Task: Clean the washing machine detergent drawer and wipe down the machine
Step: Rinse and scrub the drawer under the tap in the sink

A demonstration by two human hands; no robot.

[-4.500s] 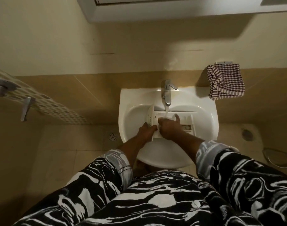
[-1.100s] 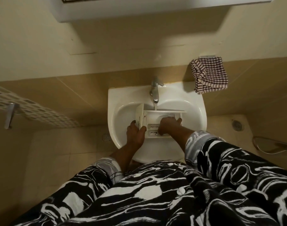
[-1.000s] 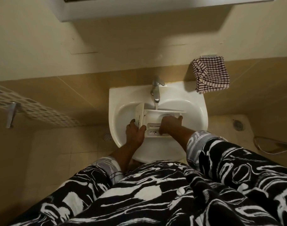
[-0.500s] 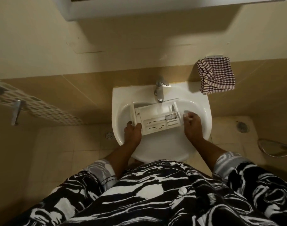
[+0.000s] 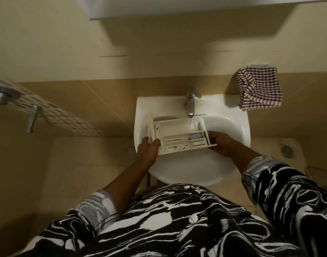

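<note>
Drawer (image 5: 170, 127) over sink (image 5: 231, 106), brown residue (image 5: 174, 148) inside

you're standing in a home bathroom: a white basin (image 5: 159, 102) with a chrome tap (image 5: 190, 103), tan tiled walls (image 5: 103, 101), a floor drain (image 5: 130, 151), a checked towel (image 5: 259, 91) hanging beside the basin.

A dark-and-white checked cloth (image 5: 259, 89) hangs on the wall, upper right, beside the white washbasin (image 5: 155, 104), whose chrome tap (image 5: 190, 103) runs. One round floor drain (image 5: 130, 151) lies left of the basin and another drain (image 5: 287, 150) lies right. A metal lever (image 5: 31, 119) sticks out at far left.
</note>
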